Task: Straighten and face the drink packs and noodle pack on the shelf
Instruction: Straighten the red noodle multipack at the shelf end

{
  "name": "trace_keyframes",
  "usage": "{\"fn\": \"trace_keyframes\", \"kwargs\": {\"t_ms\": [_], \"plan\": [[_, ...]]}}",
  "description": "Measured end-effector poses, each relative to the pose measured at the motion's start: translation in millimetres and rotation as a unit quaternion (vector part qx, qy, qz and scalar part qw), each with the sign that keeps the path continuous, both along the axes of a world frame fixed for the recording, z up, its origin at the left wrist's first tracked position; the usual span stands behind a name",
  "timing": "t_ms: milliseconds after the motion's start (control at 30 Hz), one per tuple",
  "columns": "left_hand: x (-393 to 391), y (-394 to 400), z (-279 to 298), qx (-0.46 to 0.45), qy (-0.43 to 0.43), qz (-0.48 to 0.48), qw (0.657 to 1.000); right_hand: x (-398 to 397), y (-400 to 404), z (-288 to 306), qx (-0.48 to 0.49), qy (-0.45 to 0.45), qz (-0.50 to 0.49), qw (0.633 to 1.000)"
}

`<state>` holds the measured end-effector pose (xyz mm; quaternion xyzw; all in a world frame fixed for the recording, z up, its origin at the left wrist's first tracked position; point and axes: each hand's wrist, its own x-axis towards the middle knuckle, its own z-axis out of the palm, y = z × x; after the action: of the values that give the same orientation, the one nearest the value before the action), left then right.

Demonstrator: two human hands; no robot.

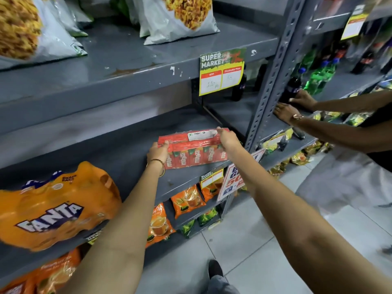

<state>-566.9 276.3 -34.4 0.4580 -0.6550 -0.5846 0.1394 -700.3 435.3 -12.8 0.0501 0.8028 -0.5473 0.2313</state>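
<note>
A red shrink-wrapped pack of small drink cartons (194, 149) is held at both ends on the middle grey shelf (131, 149), near its right end and close to the upright post (269, 81). The left hand (158, 151) is closed over the pack's left end, thumb on the front face and fingers behind as far as can be seen. The right hand (228, 139) is clamped on the upper right corner, fingers curled over the top edge. The pack is tilted, its right end higher and farther back than its left, and its lower edge sits at the shelf lip.

To the left, an orange Fanta multipack (53, 206) lies slumped at the near edge of the same shelf, its logo slanted and its lower part hanging past the lip. Which bag is the noodle pack cannot be told with certainty.

The step in hand is judged to be squaring the red pack. It is best done by lowering the right end until the base lies flat, then drawing both ends forward evenly until the printed face is flush with the lip. Grip should be kept on the ends, since the film wrap may slide over the cartons. The Fanta multipack is likely to need pushing back and turning upright afterwards.
</note>
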Motion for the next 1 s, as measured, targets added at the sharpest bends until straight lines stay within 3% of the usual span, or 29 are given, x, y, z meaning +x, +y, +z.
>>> {"fn": "trace_keyframes", "kwargs": {"t_ms": [100,300,533,1000], "plan": [[9,11,2,0.000,-0.003,0.011,1.000,-3,13,3,-0.037,0.016,0.045,0.998],[14,23,0,-0.028,-0.027,0.050,0.998,-25,23,-6,0.022,0.077,0.168,0.982],[20,49,-6,-0.053,-0.032,0.108,0.992,-37,28,-2,0.029,0.055,0.197,0.978],[27,85,-2,-0.067,-0.036,0.089,0.993,-38,51,-4,0.078,0.089,0.220,0.968]]}}
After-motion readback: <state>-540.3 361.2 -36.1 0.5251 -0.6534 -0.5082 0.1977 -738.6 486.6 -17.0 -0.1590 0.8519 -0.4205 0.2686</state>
